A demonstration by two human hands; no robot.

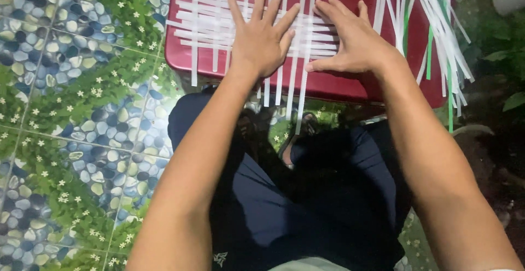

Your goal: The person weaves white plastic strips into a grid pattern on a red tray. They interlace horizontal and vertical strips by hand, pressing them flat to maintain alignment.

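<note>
While both hands rest flat on it, the red surface (339,85) carries a half-made mat of white strips (208,25), and this is the largest thing in the work. Below the hands, the person's dark-trousered legs (306,194) fill the lower view, and out past the left hand lies a floor of pebble-and-leaf patterned tiles (71,112).

Under and to the outer side of the left hand (261,39), which lies spread with fingers fanned and palm pressed down, several crosswise strips are already laced through the upright ones, so this patch looks woven. Long ends of the upright strips hang off the near edge of the surface, toward the wrists, unwoven.

Beneath the right hand (350,39), which lies flat with fingers together and thumb out, the crosswise strips run on, though how tightly they are laced there I cannot tell. Beyond that hand's outer side, a loose bundle of white and green strips (437,30) drapes over the corner, unused.

By my judgement the mat is begun but far from done.
</note>
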